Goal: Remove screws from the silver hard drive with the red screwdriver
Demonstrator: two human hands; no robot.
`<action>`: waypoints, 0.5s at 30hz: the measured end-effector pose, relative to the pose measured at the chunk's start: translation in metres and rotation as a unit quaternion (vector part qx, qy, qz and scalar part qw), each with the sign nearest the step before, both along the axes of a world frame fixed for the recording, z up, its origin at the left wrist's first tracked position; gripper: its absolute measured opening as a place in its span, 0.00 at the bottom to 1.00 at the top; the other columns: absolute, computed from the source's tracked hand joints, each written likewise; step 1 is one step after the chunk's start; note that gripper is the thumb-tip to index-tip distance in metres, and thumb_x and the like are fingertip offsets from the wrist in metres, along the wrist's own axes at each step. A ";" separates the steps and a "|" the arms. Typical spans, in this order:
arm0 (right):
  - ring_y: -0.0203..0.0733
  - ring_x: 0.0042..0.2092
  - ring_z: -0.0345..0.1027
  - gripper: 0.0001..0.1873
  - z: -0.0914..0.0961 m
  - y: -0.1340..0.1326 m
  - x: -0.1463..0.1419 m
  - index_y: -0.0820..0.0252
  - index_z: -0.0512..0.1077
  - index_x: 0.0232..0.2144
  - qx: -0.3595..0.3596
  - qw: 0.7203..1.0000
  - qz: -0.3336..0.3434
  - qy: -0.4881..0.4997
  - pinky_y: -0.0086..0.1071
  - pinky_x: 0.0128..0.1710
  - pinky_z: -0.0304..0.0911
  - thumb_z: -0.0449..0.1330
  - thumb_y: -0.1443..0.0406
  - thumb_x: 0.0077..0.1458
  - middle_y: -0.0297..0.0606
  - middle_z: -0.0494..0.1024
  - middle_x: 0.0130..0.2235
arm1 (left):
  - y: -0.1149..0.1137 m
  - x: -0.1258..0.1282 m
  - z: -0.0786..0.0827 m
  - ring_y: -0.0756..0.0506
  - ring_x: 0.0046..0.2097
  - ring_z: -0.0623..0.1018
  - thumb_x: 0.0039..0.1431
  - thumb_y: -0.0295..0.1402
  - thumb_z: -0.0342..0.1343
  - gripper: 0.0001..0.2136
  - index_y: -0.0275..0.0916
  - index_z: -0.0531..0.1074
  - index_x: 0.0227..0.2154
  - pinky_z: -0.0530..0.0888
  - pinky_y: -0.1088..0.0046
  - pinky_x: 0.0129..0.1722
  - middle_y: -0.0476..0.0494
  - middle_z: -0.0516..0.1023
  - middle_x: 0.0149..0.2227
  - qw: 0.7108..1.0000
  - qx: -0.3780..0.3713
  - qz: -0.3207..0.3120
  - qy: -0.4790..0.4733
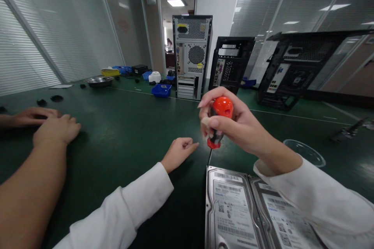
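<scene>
My right hand [242, 124] is wrapped round a screwdriver [223, 107] with a red and black handle. Its thin shaft points down toward the top edge of a silver hard drive [230, 206]; whether the tip touches the drive, I cannot tell. Beside that drive lies a second hard drive [280, 214], partly covered by my right sleeve. On the green table, left of the screwdriver, rests my left hand [179, 153] with its fingers curled in and thumb stretched out. Nothing shows in it.
Another person's hands [55, 128] rest on the green table [125, 124] at the left. A computer tower [191, 58] and two black cases [232, 62] stand at the back. Nearby are a blue tray [161, 90], a metal bowl [99, 81] and a clear round dish [304, 152].
</scene>
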State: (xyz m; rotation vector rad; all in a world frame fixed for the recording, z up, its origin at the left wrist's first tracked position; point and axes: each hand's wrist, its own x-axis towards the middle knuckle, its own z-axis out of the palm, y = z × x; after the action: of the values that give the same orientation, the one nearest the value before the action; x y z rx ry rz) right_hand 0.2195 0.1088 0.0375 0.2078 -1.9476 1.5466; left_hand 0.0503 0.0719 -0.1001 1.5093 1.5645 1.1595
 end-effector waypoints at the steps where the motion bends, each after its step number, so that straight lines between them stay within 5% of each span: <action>1: 0.32 0.32 0.65 0.11 0.000 -0.001 0.000 0.57 0.67 0.46 0.000 1.000 -0.012 0.002 0.25 0.33 0.65 0.62 0.62 0.63 0.32 0.68 0.34 | 0.000 0.000 0.001 0.56 0.25 0.53 0.51 0.52 0.52 0.24 0.39 0.50 0.16 0.51 0.74 0.28 0.57 0.49 0.19 1.000 -0.003 -0.005 -0.006; 6: 0.34 0.36 0.67 0.15 0.003 -0.001 0.002 0.57 0.66 0.48 -0.069 0.997 0.009 -0.027 0.25 0.36 0.67 0.49 0.55 0.70 0.36 0.68 0.37 | 0.000 0.001 0.004 0.57 0.24 0.52 0.52 0.50 0.53 0.24 0.39 0.50 0.16 0.49 0.73 0.28 0.58 0.48 0.18 1.000 -0.011 -0.009 -0.019; 11: 0.34 0.38 0.69 0.08 0.004 0.004 0.003 0.62 0.67 0.42 -0.075 0.997 -0.011 -0.003 0.26 0.40 0.70 0.58 0.63 0.65 0.35 0.69 0.38 | 0.000 0.001 0.003 0.57 0.24 0.51 0.51 0.49 0.53 0.23 0.39 0.50 0.16 0.49 0.73 0.28 0.58 0.48 0.18 1.000 -0.015 -0.008 -0.023; 15: 0.34 0.36 0.72 0.14 0.004 0.005 0.001 0.61 0.61 0.36 -0.072 0.997 0.005 0.012 0.28 0.38 0.71 0.65 0.69 0.58 0.35 0.73 0.37 | -0.001 0.001 0.004 0.57 0.24 0.52 0.51 0.49 0.53 0.23 0.39 0.50 0.16 0.49 0.73 0.27 0.58 0.48 0.18 1.000 -0.015 -0.005 -0.017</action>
State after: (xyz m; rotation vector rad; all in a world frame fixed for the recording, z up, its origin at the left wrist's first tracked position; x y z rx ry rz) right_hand 0.2201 0.1140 0.0412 0.1757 -1.8105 1.6752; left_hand 0.0508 0.0714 -0.0958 1.4684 1.5429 1.1458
